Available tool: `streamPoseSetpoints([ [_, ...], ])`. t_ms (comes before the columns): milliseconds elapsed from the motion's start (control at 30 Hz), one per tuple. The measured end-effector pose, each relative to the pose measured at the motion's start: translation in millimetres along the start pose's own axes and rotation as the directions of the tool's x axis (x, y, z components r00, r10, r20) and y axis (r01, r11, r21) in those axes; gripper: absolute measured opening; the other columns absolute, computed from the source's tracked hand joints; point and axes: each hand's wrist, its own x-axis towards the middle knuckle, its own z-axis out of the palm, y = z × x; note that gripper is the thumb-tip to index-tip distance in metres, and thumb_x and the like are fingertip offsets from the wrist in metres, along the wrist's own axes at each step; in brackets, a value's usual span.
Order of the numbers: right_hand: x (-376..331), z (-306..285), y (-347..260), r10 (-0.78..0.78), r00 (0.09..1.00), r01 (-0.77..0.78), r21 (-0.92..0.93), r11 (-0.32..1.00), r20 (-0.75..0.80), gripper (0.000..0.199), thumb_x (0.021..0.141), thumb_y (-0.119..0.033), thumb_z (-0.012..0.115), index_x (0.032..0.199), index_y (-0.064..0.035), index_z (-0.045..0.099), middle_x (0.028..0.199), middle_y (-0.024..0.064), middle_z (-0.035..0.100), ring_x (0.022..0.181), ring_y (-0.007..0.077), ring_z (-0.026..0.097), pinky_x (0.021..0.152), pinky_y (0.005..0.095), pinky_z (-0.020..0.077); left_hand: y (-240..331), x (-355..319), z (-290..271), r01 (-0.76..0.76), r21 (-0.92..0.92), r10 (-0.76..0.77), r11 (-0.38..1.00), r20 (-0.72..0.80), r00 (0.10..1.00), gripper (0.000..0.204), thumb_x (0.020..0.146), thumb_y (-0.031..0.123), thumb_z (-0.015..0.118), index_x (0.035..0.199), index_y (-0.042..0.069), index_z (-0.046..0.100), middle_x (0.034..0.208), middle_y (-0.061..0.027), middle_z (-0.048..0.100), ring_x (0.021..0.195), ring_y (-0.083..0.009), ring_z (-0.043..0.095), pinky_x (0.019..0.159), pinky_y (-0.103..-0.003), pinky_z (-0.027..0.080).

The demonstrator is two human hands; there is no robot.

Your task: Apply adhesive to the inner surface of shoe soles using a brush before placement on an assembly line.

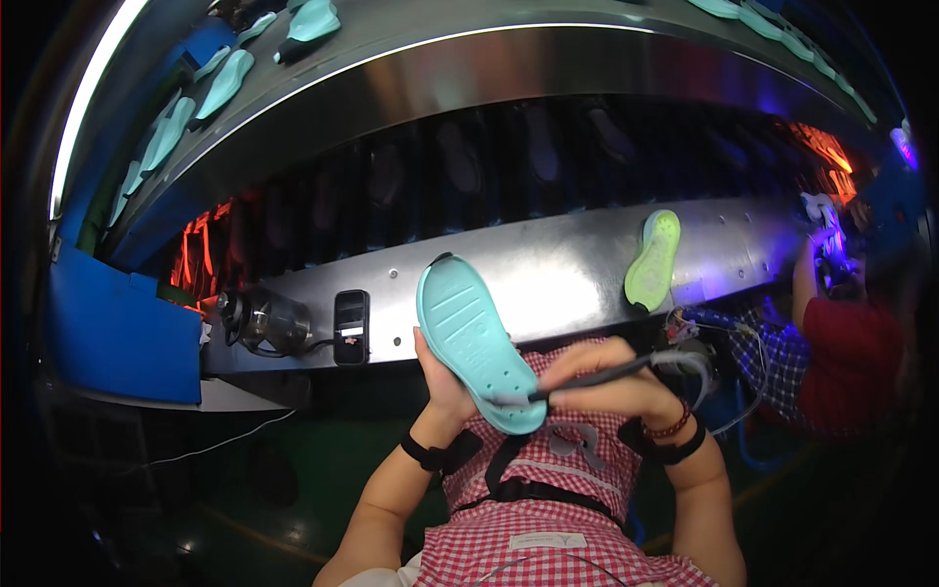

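Left hand holds a teal moulded foam shoe sole from behind, tread side up, grip closed around its lower half, thumb showing on the left edge. Sole sits centre frame, tilted with toe end toward 11 o'clock and heel end toward 5 o'clock, raised above the person's lap, in front of the metal counter edge.

Right hand has its grip closed on a thin dark brush-like tool, handle running toward 3 o'clock, tip touching the sole's heel end at about 5 o'clock of the sole. A pale smear shows where the tip meets the sole.

Black straps on both wrists, red bead bracelet on the right one. Red-and-white checked apron below the hands.

Long curved shiny metal counter crosses the frame. On it, at 2 o'clock from the hands, a lime-green foam sole lies well apart. At 9 o'clock, a black rectangular switch box and a small dark motor-like unit. More teal soles at 11 o'clock on the upper shelf. Another person in a red top at 3 o'clock.
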Motion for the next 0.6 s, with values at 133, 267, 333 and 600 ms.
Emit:
streamPoseSetpoints([
  [133, 25, 5, -15, -0.035, 0.956, 0.077, 0.132, 0.988, -0.292, 0.02, 0.077, -0.003, 0.064, 0.096, 0.0016, 0.063, 0.086, 0.0087, 0.065, 0.077, 0.0117, 0.06, 0.07, 0.0227, 0.0491, -11, -15, 36, 0.096, -0.12, -0.101, 0.988, -0.038, 0.994, 0.078, 0.083, 0.068, 0.014, 0.122, 0.008, 0.044, 0.11, -0.0128, 0.055, 0.097, -0.0287, 0.055, 0.085, -0.041, 0.046],
  [267, 16, 12, -15, -0.172, 0.985, 0.172, -0.019, 0.985, 0.005, 0.021, 0.073, -0.005, 0.067, 0.093, -0.0023, 0.066, 0.087, 0.0103, 0.065, 0.084, 0.0175, 0.061, 0.078, 0.0279, 0.0467, -5, -16, 35, 0.058, -0.211, -0.041, 0.976, 0.087, 0.995, 0.079, 0.082, 0.069, 0.013, 0.124, 0.009, 0.042, 0.113, -0.0129, 0.054, 0.098, -0.0274, 0.055, 0.085, -0.04, 0.045],
  [333, 11, 11, -19, -0.19, 0.981, 0.193, 0.196, 0.961, -0.037, 0.019, 0.074, -0.002, 0.065, 0.093, -0.0016, 0.065, 0.087, 0.0094, 0.065, 0.081, 0.015, 0.061, 0.074, 0.0259, 0.048, -4, -15, 29, -0.006, -0.087, 0.014, 0.996, 0.083, 0.996, 0.079, 0.083, 0.068, 0.012, 0.124, 0.008, 0.042, 0.11, -0.0136, 0.055, 0.096, -0.0276, 0.056, 0.084, -0.04, 0.046],
  [600, 3, 7, -17, -0.324, 0.944, 0.326, -0.019, 0.945, 0.064, 0.019, 0.069, 0.001, 0.068, 0.087, -0.0022, 0.067, 0.089, 0.0106, 0.065, 0.083, 0.0194, 0.062, 0.076, 0.0286, 0.0495, 8, -8, 35, -0.283, -0.078, 0.291, 0.956, 0.126, 0.948, 0.094, 0.075, 0.076, 0.005, 0.109, 0.001, 0.048, 0.088, -0.0187, 0.059, 0.077, -0.0311, 0.06, 0.069, -0.041, 0.05],
])
